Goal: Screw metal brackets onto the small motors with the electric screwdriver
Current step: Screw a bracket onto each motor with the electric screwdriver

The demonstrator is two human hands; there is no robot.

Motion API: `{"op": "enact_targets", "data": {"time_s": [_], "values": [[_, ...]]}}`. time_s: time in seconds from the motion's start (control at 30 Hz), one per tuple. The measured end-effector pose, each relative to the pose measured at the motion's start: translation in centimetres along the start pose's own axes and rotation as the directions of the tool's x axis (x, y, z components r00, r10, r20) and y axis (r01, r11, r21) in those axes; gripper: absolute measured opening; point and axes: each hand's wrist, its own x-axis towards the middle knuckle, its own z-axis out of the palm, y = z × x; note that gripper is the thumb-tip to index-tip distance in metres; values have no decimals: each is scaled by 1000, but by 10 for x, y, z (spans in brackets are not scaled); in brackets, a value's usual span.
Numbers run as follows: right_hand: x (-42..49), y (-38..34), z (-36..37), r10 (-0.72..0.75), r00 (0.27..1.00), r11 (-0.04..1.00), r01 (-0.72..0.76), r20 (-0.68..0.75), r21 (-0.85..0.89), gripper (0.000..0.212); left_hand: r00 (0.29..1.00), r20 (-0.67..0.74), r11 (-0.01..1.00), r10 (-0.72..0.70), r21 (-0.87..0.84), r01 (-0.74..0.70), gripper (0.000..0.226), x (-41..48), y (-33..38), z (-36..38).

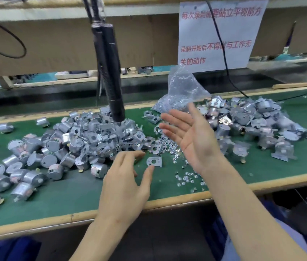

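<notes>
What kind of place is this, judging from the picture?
Probably a factory assembly bench: heaps of small motors on a green mat, loose screws, and a hanging electric screwdriver.

Two heaps of motors (69, 147) (252, 121), one screwdriver (111, 72), one plastic bag (183, 89), one paper notice (218, 34), countless loose screws (167, 144)

Light is bright and even. Shadows sit short and soft beneath my left hand (124, 178) and the motors (35, 178) at near left on the green bench mat (73, 194), so it falls from above. Their metal shows mild glare. My right hand (190, 136) and the plastic bag (183, 87) beyond it are motion-blurred. The notice sheet (215, 34) has soft red print. The bench edge (167, 201) bows toward the sides.
</notes>
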Motion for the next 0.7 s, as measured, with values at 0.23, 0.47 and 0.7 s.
{"op": "enact_targets", "data": {"time_s": [0.23, 0.47, 0.7], "values": [[0, 41, 38, -213, 965, 719, 261, 153, -644, 92, 968, -187, 947, -166, 245, 209, 38, -4, -30, -19], [14, 42, 58, -253, 945, 701, 326, 206, -635, 88, 949, -106, 858, -297, 406, 314, 45, -5, -53, -27], [30, 37, 67, -245, 931, 703, 362, 270, -612, 89, 961, -113, 904, -254, 324, 277, 25, -1, -55, -34]]}}
